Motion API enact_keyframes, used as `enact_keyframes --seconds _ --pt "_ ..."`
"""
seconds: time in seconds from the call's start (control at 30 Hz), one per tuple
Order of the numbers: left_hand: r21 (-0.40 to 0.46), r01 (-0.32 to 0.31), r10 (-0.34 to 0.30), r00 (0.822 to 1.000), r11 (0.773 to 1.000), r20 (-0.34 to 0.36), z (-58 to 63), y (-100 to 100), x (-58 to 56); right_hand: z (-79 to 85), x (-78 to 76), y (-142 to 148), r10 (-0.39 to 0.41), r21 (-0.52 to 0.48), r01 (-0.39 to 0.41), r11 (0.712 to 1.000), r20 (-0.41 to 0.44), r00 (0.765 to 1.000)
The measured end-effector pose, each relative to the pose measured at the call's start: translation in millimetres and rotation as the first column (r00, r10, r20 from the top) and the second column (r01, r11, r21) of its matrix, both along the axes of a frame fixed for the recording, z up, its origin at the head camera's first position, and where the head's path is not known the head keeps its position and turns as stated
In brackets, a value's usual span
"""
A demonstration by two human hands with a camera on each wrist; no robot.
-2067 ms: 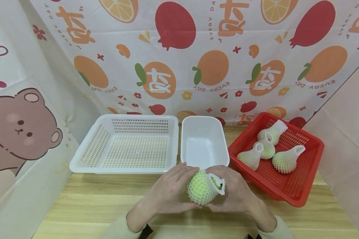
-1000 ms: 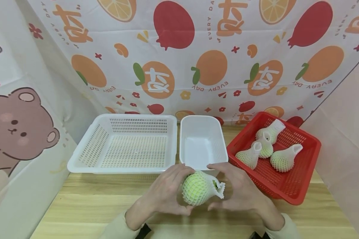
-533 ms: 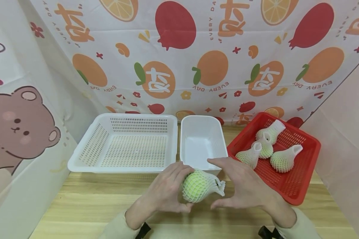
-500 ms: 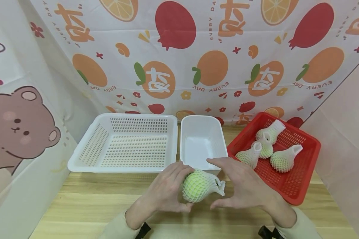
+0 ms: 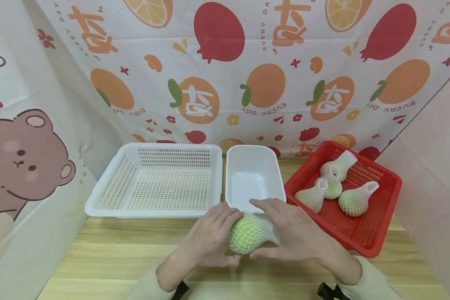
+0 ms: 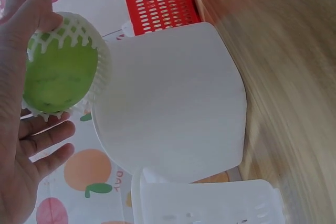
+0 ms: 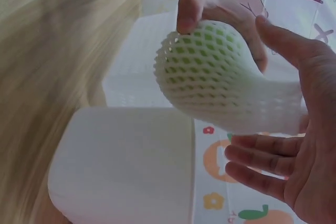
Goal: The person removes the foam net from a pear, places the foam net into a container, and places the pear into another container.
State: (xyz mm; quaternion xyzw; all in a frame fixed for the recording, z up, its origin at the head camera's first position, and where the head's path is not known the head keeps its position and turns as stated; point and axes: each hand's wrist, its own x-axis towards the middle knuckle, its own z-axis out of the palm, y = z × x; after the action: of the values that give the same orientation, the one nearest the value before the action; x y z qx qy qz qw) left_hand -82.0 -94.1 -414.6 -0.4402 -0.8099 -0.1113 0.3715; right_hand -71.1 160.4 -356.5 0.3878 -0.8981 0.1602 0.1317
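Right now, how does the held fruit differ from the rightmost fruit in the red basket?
The left hand holds the held fruit; the rightmost fruit lies in the red basket.
In the head view, the held fruit's net neck points toward the right hand; the rightmost fruit's points up and right.
Both are greenish, in white foam nets.

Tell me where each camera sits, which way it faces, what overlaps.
Head: on the head, facing forward and down at the foam-netted green fruit, white tub, white slotted basket and red basket; left hand, right hand, sleeves show.
Left wrist: on that wrist, facing past the fruit to the tub's outside and red basket; left hand shows.
Right wrist: on that wrist, facing fruit, tub and slotted basket; right hand near, left hand beyond.
Both wrist views share fruit and tub.
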Motion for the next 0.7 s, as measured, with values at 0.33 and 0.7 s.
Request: enact_keyframes --seconds 0.33,0.7 --pt "0.0 0.029 -0.029 0.998 1.0 -0.055 1.3 1 0.5 -13.5 -0.3 -7 0.012 -0.03 -0.01 0.999 0.081 0.997" --pt "0.027 0.062 -0.061 0.996 0.998 -0.059 1.0 1 0.2 -30.0 -3.2 -9 0.043 -0.13 -0.037 0.991 0.047 0.998"
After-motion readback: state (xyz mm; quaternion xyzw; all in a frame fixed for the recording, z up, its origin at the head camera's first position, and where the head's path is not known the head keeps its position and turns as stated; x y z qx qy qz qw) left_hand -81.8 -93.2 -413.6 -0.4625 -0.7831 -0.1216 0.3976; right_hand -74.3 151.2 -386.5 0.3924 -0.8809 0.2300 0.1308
